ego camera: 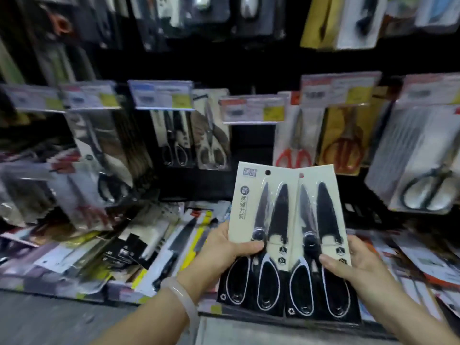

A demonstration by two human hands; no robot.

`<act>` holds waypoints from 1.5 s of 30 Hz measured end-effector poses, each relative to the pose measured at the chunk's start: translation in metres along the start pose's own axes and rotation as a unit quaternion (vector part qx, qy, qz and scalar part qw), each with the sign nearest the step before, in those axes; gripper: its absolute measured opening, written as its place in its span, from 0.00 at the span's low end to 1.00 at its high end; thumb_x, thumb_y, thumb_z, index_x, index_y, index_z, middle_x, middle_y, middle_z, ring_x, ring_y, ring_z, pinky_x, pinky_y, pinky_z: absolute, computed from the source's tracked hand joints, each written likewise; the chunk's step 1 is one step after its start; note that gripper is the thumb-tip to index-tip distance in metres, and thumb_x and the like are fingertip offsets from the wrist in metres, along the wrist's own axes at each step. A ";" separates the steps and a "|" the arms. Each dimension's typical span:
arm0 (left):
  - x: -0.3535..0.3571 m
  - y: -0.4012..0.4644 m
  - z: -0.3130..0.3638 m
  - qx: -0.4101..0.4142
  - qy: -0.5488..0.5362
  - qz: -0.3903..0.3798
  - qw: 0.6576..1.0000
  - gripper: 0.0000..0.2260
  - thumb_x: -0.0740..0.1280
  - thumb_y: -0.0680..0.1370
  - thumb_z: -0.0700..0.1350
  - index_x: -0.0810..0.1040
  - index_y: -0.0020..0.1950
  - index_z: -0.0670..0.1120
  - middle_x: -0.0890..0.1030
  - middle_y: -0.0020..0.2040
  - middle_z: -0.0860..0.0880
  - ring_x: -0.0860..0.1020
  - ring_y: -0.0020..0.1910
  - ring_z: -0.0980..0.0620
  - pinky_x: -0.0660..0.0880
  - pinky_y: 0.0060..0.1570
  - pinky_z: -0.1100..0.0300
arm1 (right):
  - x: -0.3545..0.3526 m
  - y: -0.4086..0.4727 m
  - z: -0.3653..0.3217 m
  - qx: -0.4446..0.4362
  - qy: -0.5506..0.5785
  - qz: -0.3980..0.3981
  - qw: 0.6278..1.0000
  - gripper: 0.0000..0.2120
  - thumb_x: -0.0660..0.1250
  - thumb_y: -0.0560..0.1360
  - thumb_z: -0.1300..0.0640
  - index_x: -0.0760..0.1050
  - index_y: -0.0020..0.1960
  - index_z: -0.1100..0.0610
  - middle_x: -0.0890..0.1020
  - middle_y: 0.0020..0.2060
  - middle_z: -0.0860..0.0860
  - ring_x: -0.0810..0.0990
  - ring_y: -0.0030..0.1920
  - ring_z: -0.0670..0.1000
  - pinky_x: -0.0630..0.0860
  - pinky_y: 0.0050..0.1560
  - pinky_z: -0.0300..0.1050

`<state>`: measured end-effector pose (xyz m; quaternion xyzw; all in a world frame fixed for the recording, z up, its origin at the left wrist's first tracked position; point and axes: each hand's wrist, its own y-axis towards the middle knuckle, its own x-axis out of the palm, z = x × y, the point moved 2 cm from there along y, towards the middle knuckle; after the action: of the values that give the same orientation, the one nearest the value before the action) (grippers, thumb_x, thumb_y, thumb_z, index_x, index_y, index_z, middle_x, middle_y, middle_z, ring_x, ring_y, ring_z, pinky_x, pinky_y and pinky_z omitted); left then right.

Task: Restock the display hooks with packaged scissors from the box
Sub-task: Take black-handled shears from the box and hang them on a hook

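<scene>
- Two packs of scissors are held up side by side in the near middle of the scene, in front of the display wall.
- The left pack (258, 235) is a cream card with a black lower part, a hang hole at its top and black-handled scissors with a blade cover under clear plastic.
- The right pack (321, 242) looks the same; its left edge lies just over the right edge of the left pack, and it tilts slightly to the right.
- The left hand (231, 247) grasps the left pack at its left edge, thumb across the front near the scissor pivot, the other fingers hidden behind the card.
- A pale bangle (181, 297) sits on the left wrist.
- The right hand (356, 265) grasps the right pack at its right edge, thumb lying on the front over the handles, the other fingers behind the card.
- Far behind the packs, rows of hooks carry other packaged scissors: an orange-handled pair (296, 143) to the right of centre, a black-handled pair (174, 140) to the left.
- Price tags (161, 94) hang at the hook ends in a row across the wall; their print is too blurred to read.
- One tag (252, 109) sits just above the held packs, and the space below it looks dark.
- A low shelf (154, 247) below the hooks holds a jumble of flat packaged knives and tools.
- No box can be made out with certainty.
</scene>
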<state>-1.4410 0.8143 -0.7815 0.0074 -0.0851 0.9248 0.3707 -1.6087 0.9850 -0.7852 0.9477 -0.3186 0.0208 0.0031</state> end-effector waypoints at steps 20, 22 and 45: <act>-0.312 -0.012 0.042 0.083 -0.061 0.101 0.990 0.29 0.81 0.51 0.37 0.78 0.51 0.44 0.86 0.43 0.44 0.84 0.43 0.43 0.78 0.48 0.49 | 0.322 0.099 -0.039 -0.151 -0.048 -0.056 0.986 0.15 0.67 0.71 0.72 0.71 0.48 0.55 0.83 0.37 0.46 0.81 0.38 0.40 0.77 0.40 0.34; -0.315 -0.016 0.040 0.089 -0.069 0.102 0.988 0.30 0.80 0.52 0.39 0.77 0.52 0.43 0.86 0.44 0.44 0.84 0.43 0.43 0.78 0.48 0.48 | 0.330 0.109 -0.047 -0.176 -0.033 -0.052 0.982 0.15 0.66 0.72 0.72 0.71 0.49 0.55 0.83 0.39 0.46 0.82 0.40 0.41 0.77 0.42 0.34; -0.299 -0.008 0.038 0.129 -0.099 0.148 0.975 0.20 0.74 0.59 0.38 0.77 0.50 0.44 0.86 0.42 0.45 0.84 0.39 0.48 0.79 0.40 0.55 | 0.351 0.133 -0.046 -0.213 0.051 -0.120 0.968 0.12 0.67 0.73 0.67 0.71 0.53 0.55 0.81 0.48 0.51 0.80 0.49 0.45 0.77 0.55 0.38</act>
<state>-1.2206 0.6093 -0.7654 0.1342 -0.0012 0.9674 0.2149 -1.4115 0.6682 -0.7261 0.9542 -0.1987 -0.0003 0.2238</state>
